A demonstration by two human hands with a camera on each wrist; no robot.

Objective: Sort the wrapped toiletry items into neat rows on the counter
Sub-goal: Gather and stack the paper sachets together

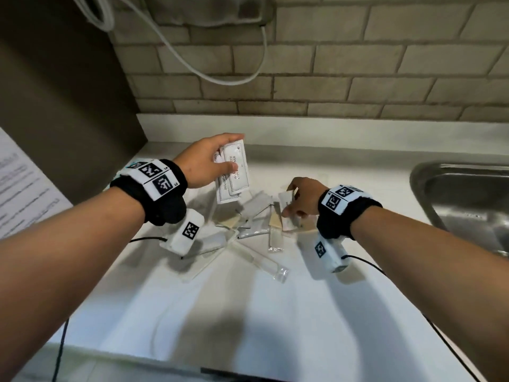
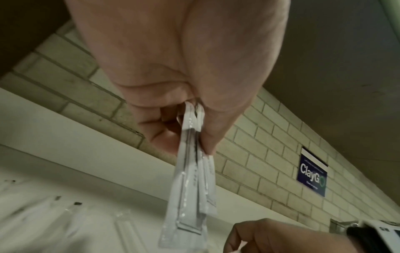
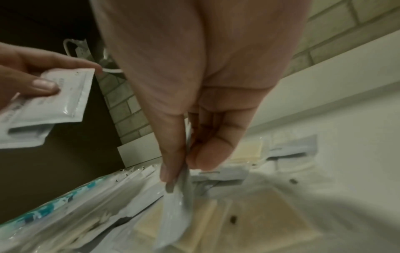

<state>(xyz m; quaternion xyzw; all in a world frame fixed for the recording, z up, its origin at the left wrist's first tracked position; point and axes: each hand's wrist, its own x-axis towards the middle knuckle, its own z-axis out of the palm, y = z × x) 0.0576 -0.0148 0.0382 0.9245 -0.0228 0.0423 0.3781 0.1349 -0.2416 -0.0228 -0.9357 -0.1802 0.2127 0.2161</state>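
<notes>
My left hand [image 1: 209, 161] is raised above the white counter [image 1: 248, 312] and grips a small stack of white printed sachets [image 1: 234, 172], seen edge-on as the sachets [image 2: 192, 184] in the left wrist view and as the sachets [image 3: 62, 97] at the left of the right wrist view. To its right and lower, my right hand [image 1: 300, 199] pinches another white sachet [image 1: 285, 201] between thumb and forefinger, just over the pile; this sachet [image 3: 175, 210] hangs from the fingertips. The pile of wrapped toiletries [image 1: 253, 221] lies below both hands: clear packets, cream soap bars [image 3: 255, 227] and a clear tube [image 1: 264, 261].
A steel sink [image 1: 468, 205] is sunk into the counter at the right. A brick-tiled wall [image 1: 330, 86] with a hanging white cable [image 1: 225, 75] stands behind. A dark panel [image 1: 63, 100] and a printed sheet [image 1: 22, 183] are at the left. A blue sign [image 2: 312, 172] hangs on the wall.
</notes>
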